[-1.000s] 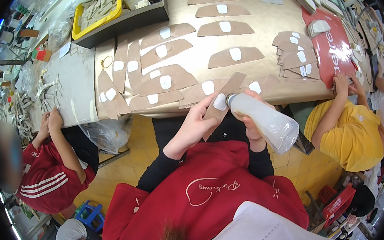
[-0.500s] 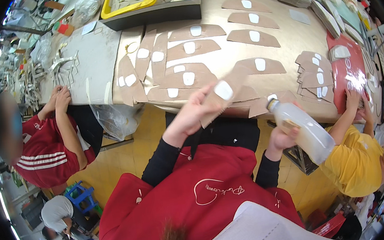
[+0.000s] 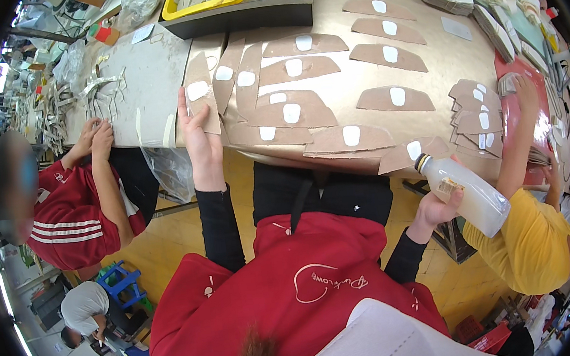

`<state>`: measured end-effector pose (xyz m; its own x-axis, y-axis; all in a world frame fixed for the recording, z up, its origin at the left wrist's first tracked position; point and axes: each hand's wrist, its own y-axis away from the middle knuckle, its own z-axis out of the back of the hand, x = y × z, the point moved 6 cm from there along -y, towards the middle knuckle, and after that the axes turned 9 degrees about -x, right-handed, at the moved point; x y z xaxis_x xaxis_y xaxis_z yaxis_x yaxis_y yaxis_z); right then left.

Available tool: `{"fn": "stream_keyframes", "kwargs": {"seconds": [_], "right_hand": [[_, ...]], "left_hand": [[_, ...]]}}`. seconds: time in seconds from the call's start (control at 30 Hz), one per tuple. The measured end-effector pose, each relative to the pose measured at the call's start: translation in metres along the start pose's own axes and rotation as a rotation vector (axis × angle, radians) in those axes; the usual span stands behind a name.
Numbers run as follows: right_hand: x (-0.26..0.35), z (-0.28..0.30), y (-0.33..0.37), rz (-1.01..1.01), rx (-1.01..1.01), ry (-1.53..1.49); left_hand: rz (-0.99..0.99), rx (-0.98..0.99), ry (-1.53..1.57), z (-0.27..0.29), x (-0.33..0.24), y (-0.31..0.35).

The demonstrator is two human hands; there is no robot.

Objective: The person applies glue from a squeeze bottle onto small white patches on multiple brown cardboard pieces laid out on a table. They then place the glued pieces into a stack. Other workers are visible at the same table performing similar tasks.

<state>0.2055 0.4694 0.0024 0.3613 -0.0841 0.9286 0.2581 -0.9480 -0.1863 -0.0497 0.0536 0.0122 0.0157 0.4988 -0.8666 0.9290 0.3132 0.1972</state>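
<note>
Tan piece (image 3: 200,69) at left, pale bottle (image 3: 483,201) at right
Near left, the left hand (image 3: 200,141) has its grip on the tan piece, thumb uppermost; flat patched pieces (image 3: 394,101) lie across the desk (image 3: 327,9); near right, the right hand's (image 3: 439,208) grip holds the tilted bottle.

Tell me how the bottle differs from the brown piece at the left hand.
The bottle is bulky and rounded; the brown piece is flat. The bottle is translucent; the brown piece is opaque with a white patch. Each is at one hand, right hand and left hand respectively.
</note>
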Motion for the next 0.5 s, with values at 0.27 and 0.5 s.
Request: {"fn": "stream_keyframes", "kwargs": {"seconds": [0.27,0.5], "right_hand": [[0.006,-0.006,-0.004,0.014,0.031,-0.027],[0.007,0.005,-0.008,0.029,-0.031,-0.041]], "left_hand": [[0.049,-0.079,-0.086,0.013,0.036,0.003],[-0.061,-0.127,-0.202,0.011,0.032,0.025]]}}
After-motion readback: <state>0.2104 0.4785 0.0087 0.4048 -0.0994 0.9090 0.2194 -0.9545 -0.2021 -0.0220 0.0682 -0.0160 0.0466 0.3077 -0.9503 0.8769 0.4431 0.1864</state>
